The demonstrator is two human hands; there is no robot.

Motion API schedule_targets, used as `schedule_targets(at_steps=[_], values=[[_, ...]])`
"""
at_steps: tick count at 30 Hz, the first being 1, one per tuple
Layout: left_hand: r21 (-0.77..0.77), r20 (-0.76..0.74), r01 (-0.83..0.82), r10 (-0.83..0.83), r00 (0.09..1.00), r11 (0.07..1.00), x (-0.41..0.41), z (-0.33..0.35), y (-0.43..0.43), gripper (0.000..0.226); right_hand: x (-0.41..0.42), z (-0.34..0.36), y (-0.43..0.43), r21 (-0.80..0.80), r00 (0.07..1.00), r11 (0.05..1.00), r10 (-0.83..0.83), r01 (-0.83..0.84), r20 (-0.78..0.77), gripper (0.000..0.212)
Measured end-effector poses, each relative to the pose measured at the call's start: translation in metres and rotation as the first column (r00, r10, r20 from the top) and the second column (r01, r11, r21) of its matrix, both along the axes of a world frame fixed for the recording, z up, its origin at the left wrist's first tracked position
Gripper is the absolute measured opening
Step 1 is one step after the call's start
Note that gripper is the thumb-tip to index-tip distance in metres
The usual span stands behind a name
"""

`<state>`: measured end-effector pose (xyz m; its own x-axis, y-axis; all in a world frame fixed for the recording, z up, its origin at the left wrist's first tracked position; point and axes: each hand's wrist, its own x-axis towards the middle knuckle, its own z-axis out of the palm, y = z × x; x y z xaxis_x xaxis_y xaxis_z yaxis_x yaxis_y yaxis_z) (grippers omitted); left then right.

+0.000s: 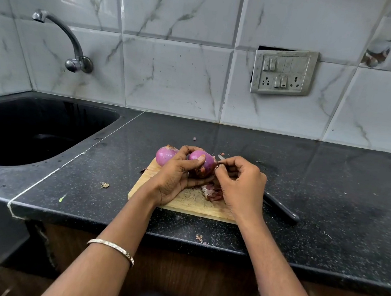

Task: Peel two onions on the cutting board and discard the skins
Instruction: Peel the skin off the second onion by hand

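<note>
My left hand [177,174] grips a purple onion [206,160] just above the wooden cutting board [191,206], thumb across its front. My right hand [241,183] pinches a strip of dark skin at the onion's right side, and a knife tip [221,157] pokes out above its fingers. A second purple onion [165,155] sits at the board's far left corner, behind my left hand. A heap of peeled skins [213,192] lies on the board below the held onion.
A dark knife handle [281,209] lies on the black counter [329,184] right of the board. A black sink [36,132] with a wall tap [75,48] is at the left. Skin scraps [105,185] dot the counter. A switchboard [284,71] hangs on the tiled wall.
</note>
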<state>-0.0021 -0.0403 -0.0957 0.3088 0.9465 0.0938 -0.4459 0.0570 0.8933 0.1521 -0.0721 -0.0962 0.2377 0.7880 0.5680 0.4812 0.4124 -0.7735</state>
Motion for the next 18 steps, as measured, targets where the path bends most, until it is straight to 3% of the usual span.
schedule_targets(at_steps=[15, 18], values=[[-0.034, -0.024, -0.042, 0.042, 0.999, 0.999, -0.0028, 0.0044, -0.0033, 0.036, 0.0064, -0.0013, 0.0017, -0.047, 0.981, 0.982, -0.185, 0.182, -0.055, 0.004], [-0.032, -0.027, -0.04, 0.039, 0.999, 0.999, -0.0025, 0.0055, -0.0048, 0.034, 0.0067, -0.0018, 0.0024, -0.002, 0.982, 0.982, -0.189, 0.189, -0.01, 0.018]])
